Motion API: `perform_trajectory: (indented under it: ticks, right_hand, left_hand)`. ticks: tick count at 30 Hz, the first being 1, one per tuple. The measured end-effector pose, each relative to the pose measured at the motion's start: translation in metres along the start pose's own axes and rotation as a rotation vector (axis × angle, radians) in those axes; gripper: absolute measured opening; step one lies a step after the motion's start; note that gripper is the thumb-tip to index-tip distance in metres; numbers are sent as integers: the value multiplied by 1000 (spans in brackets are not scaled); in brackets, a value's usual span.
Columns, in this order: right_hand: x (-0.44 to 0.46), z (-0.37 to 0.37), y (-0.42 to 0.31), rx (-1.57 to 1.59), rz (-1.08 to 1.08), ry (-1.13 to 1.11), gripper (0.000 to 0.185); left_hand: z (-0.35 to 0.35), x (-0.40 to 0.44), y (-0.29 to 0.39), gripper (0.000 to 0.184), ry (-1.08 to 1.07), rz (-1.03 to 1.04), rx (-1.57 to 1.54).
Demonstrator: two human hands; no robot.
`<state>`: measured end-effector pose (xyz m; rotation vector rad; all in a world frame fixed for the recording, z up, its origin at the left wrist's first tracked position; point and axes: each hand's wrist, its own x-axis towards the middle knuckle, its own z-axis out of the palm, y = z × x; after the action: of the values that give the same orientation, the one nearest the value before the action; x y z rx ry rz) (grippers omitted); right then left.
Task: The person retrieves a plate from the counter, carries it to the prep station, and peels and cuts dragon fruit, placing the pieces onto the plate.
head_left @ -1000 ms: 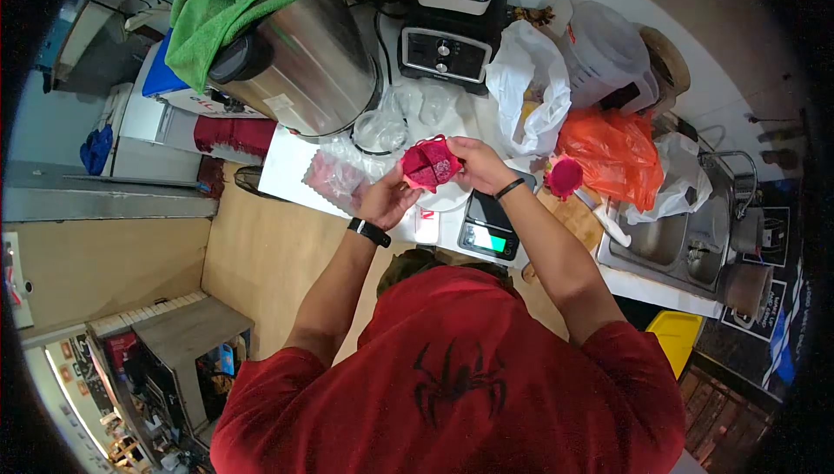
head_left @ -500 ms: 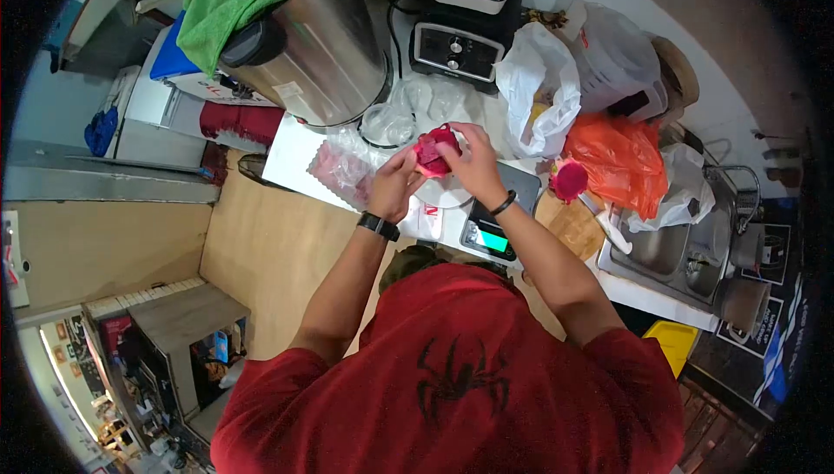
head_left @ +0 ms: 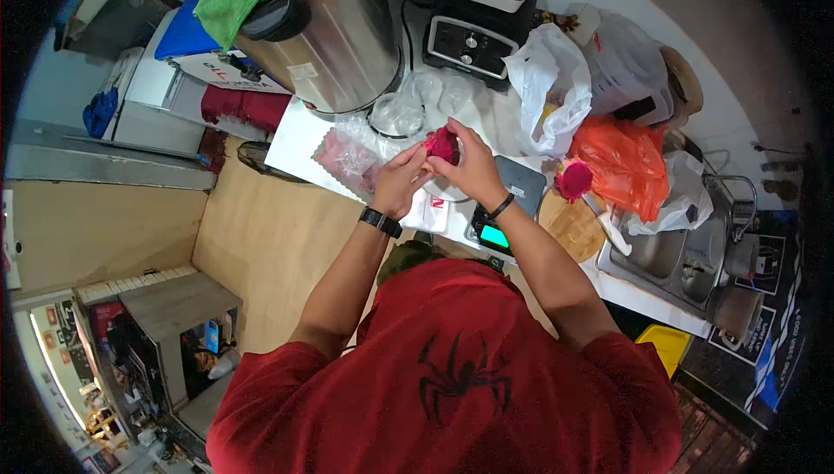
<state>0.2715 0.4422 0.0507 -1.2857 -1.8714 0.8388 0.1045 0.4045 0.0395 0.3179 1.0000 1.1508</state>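
Both of my hands hold one piece of cut dragon fruit (head_left: 442, 145) with deep pink flesh, over the white counter. My left hand (head_left: 400, 180) grips its lower left side, and my right hand (head_left: 470, 161) wraps round its right side, hiding part of it. Under my hands a white plate (head_left: 446, 191) shows in part. A digital scale (head_left: 519, 180) with a lit green display lies just right of my right hand. Farther right, another dragon fruit half (head_left: 574, 179) rests cut face up by a round wooden board (head_left: 571, 229).
Clear plastic bags (head_left: 398, 115) lie beyond my hands, before a large steel container (head_left: 339, 48). A black appliance (head_left: 469, 46), a white bag (head_left: 550, 83) and an orange bag (head_left: 621, 161) stand at the back. A knife (head_left: 615, 235) lies near the sink (head_left: 653, 251).
The dragon fruit piece has turned in my hands, so its scored face shows less. My right hand's fingers have closed farther round it. The view has shifted slightly.
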Motion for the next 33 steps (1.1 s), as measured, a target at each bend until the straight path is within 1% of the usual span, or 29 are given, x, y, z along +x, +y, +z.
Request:
perform_trajectory:
  ticks: [7,12,16,22,26,33]
  right_hand:
    - [-2,4,-1,-4,-7,-10,67]
    - [-2,8,-6,17,16,10,68]
    - [-2,15,-3,17,23,87,71]
    - [-3,19,0,61,91,109,74]
    - [-4,21,12,128,38,115,77]
    - [-8,25,33,207,-43,137,75]
  left_hand:
    - [-3,0,0,40,-4,25,38]
    - [-6,2,-5,39,-37,81,66]
    - [-1,3,-9,36,-47,214,157]
    - [1,5,-9,33,-48,246,217]
    - [-4,13,-15,32,-48,307,292]
    - [-2,16,-17,32,-10,350,420]
